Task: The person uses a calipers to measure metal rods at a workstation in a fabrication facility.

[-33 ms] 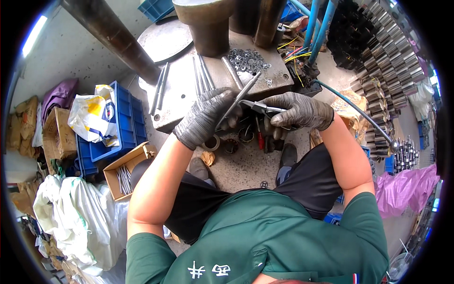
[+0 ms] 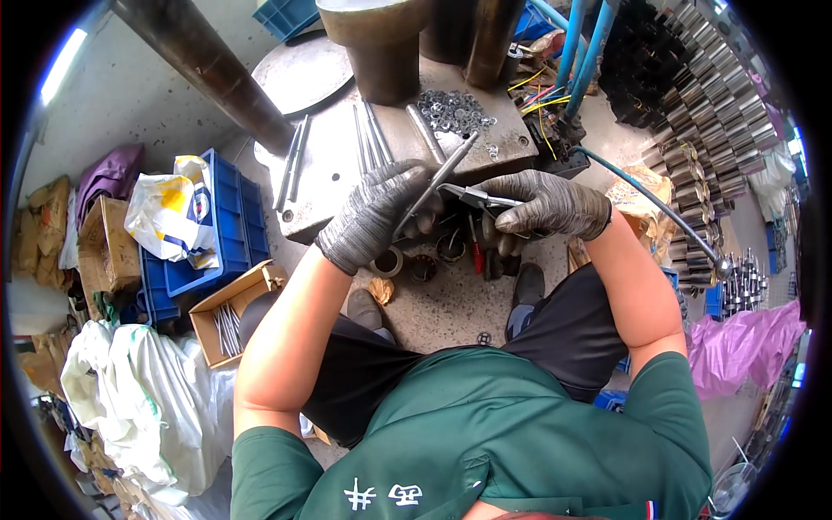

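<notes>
Both hands wear grey work gloves. My left hand (image 2: 381, 208) is closed round a slim metal shaft (image 2: 455, 159), which tilts up to the right past the fingers. A pair of pliers (image 2: 477, 197) lies in my right hand (image 2: 550, 204), its fingers wrapped round the handles. The narrow plier tips meet or nearly meet the shaft beside my left fingers; exact contact is too small to tell. Beyond the hands, a heap of small metal rings (image 2: 455, 113) rests on the metal plate (image 2: 325, 204). Several more shafts (image 2: 373, 139) lie there left of the heap.
Thick press columns (image 2: 208, 74) rise at the back. Blue hoses (image 2: 589, 61) and loose wires run at the right. A cardboard box of rods (image 2: 227, 329) and a blue crate (image 2: 238, 208) stand at the left. Stacked metal cylinders (image 2: 702, 104) fill the far right. A red-handled tool (image 2: 477, 257) shows below the hands.
</notes>
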The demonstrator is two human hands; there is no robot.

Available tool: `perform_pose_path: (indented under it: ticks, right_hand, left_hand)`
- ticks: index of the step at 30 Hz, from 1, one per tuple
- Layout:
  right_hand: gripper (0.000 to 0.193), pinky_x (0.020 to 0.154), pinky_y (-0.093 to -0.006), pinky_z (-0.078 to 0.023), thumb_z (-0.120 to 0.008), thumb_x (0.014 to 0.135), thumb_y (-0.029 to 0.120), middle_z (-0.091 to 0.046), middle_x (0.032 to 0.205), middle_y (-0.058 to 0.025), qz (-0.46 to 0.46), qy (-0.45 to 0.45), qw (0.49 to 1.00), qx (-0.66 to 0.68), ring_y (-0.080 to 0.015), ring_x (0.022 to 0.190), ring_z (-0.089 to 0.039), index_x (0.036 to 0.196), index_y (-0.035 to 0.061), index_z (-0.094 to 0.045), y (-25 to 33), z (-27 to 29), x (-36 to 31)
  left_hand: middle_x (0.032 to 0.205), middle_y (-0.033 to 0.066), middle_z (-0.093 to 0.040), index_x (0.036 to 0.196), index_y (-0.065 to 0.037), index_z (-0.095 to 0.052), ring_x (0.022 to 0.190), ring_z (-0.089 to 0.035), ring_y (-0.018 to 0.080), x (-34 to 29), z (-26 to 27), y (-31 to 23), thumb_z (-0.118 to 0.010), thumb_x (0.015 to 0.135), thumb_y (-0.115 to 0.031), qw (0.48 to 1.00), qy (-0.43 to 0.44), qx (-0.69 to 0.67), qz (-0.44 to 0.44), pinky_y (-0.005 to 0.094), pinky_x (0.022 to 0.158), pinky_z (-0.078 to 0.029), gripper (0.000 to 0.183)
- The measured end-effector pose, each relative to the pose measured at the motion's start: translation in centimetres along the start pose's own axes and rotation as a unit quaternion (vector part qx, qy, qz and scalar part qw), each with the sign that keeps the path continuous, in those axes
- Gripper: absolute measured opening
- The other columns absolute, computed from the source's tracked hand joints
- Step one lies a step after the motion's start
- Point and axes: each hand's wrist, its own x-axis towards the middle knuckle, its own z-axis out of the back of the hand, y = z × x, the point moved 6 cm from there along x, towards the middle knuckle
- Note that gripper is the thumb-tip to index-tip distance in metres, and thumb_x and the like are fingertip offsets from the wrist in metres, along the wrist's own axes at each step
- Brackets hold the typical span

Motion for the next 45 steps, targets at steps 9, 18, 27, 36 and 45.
perform_pose_path:
  ticks: [9, 18, 27, 36, 45]
  right_hand:
    - [0.042, 0.084, -0.0247, -0.051, -0.076, 0.089, 0.014, -0.064, 0.097, 0.0000, 0.123, -0.136, 0.971, -0.152, -0.0087, 0.089, -0.060, 0.127, 0.0017, -0.062, 1.1, 3.2, 0.0]
    - [0.031, 0.087, -0.0329, -0.051, -0.071, 0.084, 0.011, -0.067, 0.099, -0.0064, 0.166, -0.298, 0.898, -0.279, -0.0176, 0.094, -0.062, 0.114, 0.0026, -0.062, 0.6, 7.9, -0.2]
    - [0.040, 0.092, -0.0466, -0.052, -0.068, 0.076, 0.006, -0.066, 0.100, -0.0189, 0.247, -0.285, 0.691, -0.617, -0.0406, 0.100, -0.063, 0.116, 0.0010, -0.066, 0.6, 5.8, 0.5]
    - [0.041, 0.098, -0.0489, -0.049, -0.070, 0.080, 0.016, -0.069, 0.111, -0.0196, 0.186, -0.313, 0.617, -0.698, -0.0404, 0.109, -0.062, 0.119, 0.0026, -0.066, 0.1, 6.7, 2.1]
    - [0.037, 0.096, -0.0480, -0.051, -0.069, 0.078, 0.016, -0.069, 0.119, -0.0166, 0.216, -0.290, 0.627, -0.690, -0.0402, 0.106, -0.062, 0.113, 0.0034, -0.067, 0.7, 5.3, 3.9]
  left_hand:
    - [0.089, 0.0079, -0.068, 0.141, -0.010, -0.062, 0.073, -0.062, 0.0151, 0.2, 8.0, -4.4, -0.064, 0.099, -0.006, 0.869, -0.262, 0.399, -0.127, 0.0299, 0.071, -0.054, 0.042]
    - [0.111, 0.0159, -0.072, 0.137, -0.023, -0.066, 0.098, -0.069, 0.0351, 0.2, 10.8, -7.1, -0.068, 0.087, -0.012, 0.513, -0.337, 0.786, -0.071, 0.0479, 0.093, -0.054, 0.051]
    - [0.109, 0.0179, -0.074, 0.130, -0.014, -0.071, 0.102, -0.069, 0.0344, 0.5, 11.2, -7.3, -0.069, 0.090, -0.020, 0.520, -0.353, 0.776, -0.058, 0.0473, 0.101, -0.051, 0.041]
    - [0.123, 0.0197, -0.066, 0.127, -0.008, -0.069, 0.116, -0.062, 0.0387, 1.3, 10.9, -5.8, -0.070, 0.089, -0.011, 0.609, -0.335, 0.685, -0.218, 0.0446, 0.106, -0.049, 0.038]
    - [0.137, 0.0219, -0.060, 0.138, -0.012, -0.064, 0.128, -0.059, 0.0339, 2.3, 11.4, -5.6, -0.066, 0.097, -0.030, 0.657, -0.292, 0.690, -0.085, 0.0430, 0.112, -0.046, 0.044]
